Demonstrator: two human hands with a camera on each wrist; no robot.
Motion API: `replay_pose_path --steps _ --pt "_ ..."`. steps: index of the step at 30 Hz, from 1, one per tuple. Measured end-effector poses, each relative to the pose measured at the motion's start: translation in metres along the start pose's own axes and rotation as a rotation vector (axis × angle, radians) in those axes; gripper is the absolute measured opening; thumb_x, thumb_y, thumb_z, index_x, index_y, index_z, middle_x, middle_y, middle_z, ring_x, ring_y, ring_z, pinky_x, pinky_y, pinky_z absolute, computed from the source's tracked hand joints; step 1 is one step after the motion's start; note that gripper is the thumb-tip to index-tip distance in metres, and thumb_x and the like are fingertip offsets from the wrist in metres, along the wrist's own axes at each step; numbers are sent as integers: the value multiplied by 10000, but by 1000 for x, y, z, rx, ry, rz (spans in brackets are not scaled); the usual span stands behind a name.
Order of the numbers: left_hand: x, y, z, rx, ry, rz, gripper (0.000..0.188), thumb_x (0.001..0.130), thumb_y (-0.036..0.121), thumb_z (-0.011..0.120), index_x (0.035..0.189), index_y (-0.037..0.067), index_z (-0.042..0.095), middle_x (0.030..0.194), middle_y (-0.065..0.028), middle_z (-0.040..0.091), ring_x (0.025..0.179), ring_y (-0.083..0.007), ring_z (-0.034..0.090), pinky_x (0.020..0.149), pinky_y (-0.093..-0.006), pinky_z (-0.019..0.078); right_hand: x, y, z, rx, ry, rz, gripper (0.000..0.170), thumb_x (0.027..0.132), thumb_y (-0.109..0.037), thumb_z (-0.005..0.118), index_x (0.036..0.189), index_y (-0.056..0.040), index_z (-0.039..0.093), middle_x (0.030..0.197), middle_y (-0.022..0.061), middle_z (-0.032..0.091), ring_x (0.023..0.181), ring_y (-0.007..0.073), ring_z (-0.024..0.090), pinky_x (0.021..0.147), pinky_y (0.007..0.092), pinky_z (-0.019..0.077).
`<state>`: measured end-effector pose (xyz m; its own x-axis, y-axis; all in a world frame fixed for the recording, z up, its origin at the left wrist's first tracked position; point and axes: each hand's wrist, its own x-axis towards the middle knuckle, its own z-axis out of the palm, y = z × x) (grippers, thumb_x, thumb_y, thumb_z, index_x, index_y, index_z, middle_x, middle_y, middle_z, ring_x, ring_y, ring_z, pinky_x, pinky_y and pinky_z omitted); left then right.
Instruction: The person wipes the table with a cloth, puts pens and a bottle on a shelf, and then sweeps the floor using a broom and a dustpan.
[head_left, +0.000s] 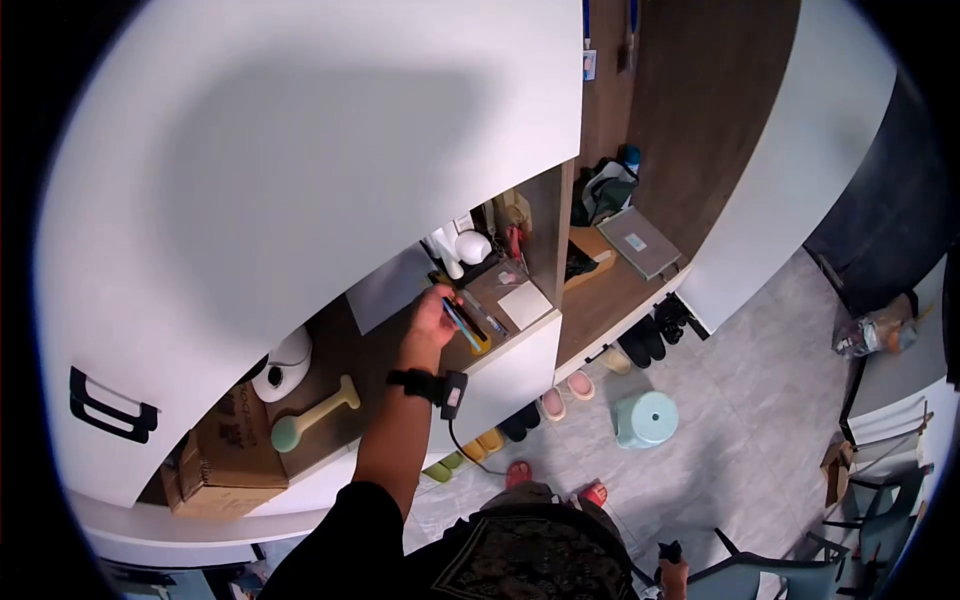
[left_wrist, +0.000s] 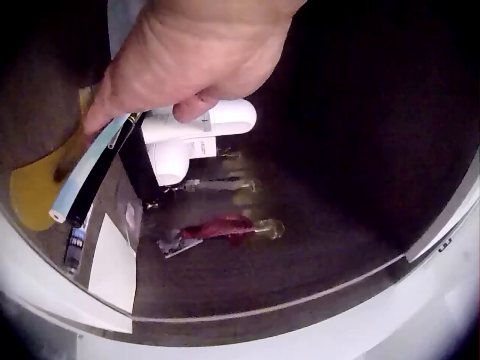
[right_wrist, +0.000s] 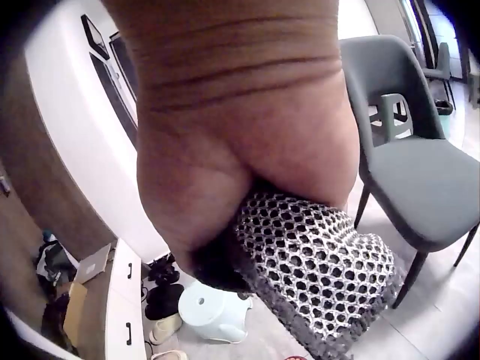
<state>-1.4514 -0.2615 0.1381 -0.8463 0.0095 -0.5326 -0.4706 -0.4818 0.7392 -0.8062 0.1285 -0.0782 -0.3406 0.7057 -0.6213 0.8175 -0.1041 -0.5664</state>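
My left hand (head_left: 432, 318) reaches over the brown shelf of the open cabinet. Its fingers pinch a light blue pen-like stick (left_wrist: 86, 172) and a black stick (left_wrist: 105, 171) lying alongside it. Under them is a flat yellow piece (left_wrist: 37, 189) with a rounded end. Close by lie a pen (left_wrist: 76, 244) and a square of white paper (left_wrist: 114, 281). White rounded devices (head_left: 472, 247) stand just behind the fingers. Low beside my body, my right hand (right_wrist: 247, 150) grips a cloth (right_wrist: 319, 262) with a black-and-white net pattern and a dark fuzzy edge; its fingertips are hidden.
A green-headed brush (head_left: 320, 412) and a cardboard box (head_left: 235, 460) occupy the shelf's left part. The large white cabinet door (head_left: 300, 180) hangs above. On the floor are slippers (head_left: 553, 404), a pale stool (head_left: 646, 420) and, behind me, a grey chair (right_wrist: 427, 187).
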Motion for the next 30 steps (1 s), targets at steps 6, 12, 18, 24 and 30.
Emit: replay_pose_path --steps 6,12,18,24,30 --pt "35 11 -8 181 32 -66 86 895 231 496 923 157 532 806 -1 507 771 -169 529 738 -447 442 17 -7 -1 56 -25 -24 295 675 -84 667 949 24 657 767 22 613 674 142 563 612 325 463" --pt "43 3 -23 459 141 56 209 920 272 485 1063 147 573 1043 -14 579 936 -191 538 815 -451 445 10 2 -2 -118 9 -48 323 669 -93 682 962 39 651 794 51 638 701 164 588 633 341 479" --pt "49 -27 -43 1305 124 600 726 789 165 657 1407 38 298 1207 -142 563 1161 -397 486 997 -406 412 19 26 4 -8 -26 72 346 670 -120 687 967 52 642 780 75 640 689 170 587 619 357 475" --pt "22 -37 -38 1602 223 533 912 811 365 661 1492 86 122 1429 -244 323 1292 -407 351 1088 -508 259 10 -2 2 -134 -32 92 361 676 -138 681 986 44 644 771 56 631 677 156 581 601 337 464" --pt "-5 -28 -54 1773 264 628 795 872 484 542 1480 106 195 1401 -196 399 1321 -368 336 1067 -556 237 16 6 6 -134 -17 118 289 684 -139 720 904 40 662 744 76 661 676 177 598 602 376 484"
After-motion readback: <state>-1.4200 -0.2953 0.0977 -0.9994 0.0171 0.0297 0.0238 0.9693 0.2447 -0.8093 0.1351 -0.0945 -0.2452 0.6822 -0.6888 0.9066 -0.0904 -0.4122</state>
